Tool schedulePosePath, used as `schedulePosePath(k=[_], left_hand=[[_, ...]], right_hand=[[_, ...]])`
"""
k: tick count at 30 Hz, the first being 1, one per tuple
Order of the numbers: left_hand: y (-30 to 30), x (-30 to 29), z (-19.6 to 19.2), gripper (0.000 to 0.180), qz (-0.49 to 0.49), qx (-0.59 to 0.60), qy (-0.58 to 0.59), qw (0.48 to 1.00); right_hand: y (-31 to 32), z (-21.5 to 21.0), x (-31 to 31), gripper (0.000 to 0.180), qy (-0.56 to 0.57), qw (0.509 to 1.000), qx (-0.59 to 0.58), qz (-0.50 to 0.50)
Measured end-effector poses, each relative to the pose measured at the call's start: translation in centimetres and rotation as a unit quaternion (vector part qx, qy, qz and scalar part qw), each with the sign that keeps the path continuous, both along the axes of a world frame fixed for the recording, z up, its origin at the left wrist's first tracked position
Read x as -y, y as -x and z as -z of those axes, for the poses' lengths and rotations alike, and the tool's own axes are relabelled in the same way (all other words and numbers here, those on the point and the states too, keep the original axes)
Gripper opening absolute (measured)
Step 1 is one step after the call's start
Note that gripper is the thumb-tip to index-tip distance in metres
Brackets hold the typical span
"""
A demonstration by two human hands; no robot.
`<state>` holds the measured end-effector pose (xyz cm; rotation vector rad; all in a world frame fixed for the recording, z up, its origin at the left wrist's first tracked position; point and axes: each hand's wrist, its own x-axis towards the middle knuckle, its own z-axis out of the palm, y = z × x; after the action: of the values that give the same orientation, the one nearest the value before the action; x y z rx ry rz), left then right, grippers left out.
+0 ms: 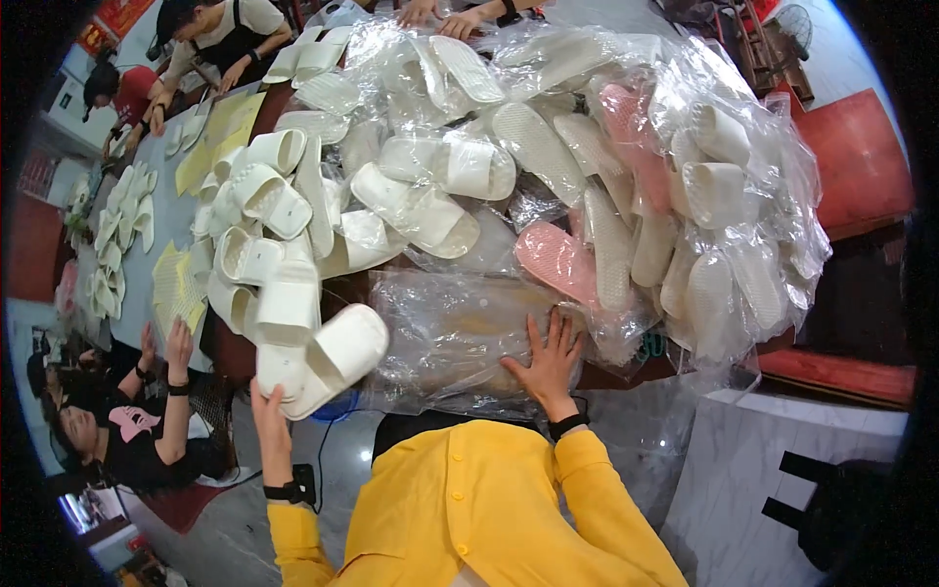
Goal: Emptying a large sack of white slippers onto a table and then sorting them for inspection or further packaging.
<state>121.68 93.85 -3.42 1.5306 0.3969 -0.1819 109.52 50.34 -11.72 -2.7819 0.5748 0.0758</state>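
A pair of white slippers (344,344) is pinched at one end in my left hand (271,416), raised over the near left of the table. My right hand (549,360) lies flat with spread fingers on a stack of clear plastic bags (445,338) at the table's near edge. Just beyond that hand is a pink slipper (555,258) in clear wrapping. Loose white slippers (269,201) are heaped beyond my left hand. Bagged white slippers (709,196) form a large pile at the right.
Yellow sheets (178,284) and rows of white slippers (122,230) lie on a grey table at the left. Several people work around the tables, one with raised hands (176,354) near my left. A red box (853,161) and a marble-patterned surface (782,470) stand at the right.
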Motion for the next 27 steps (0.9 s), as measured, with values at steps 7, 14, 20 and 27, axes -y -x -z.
schedulePosePath(k=[7, 14, 20, 27], left_hand=[[3.5, 5.2, -6.1, 0.05, 0.006, 0.009, 0.21, 0.978], [5.5, 17.2, -4.2, 0.061, 0.222, -0.185, 0.324, 0.901], [3.8, 14.5, 6.8, 0.046, 0.206, -0.231, 0.21, 0.927], [5.2, 15.6, 8.0, 0.044, 0.149, -0.191, 0.209, 0.947]], right_hand=[[0.0, -0.3, -0.2, 0.088, 0.024, 0.999, 0.028, -0.002], [2.0, 6.3, 2.1, 0.087, -0.284, 0.942, 0.177, 0.031], [-0.1, 1.2, -0.2, 0.088, 0.029, 0.999, 0.026, -0.017], [0.4, 1.1, 0.4, 0.087, 0.038, 0.999, 0.004, -0.01]])
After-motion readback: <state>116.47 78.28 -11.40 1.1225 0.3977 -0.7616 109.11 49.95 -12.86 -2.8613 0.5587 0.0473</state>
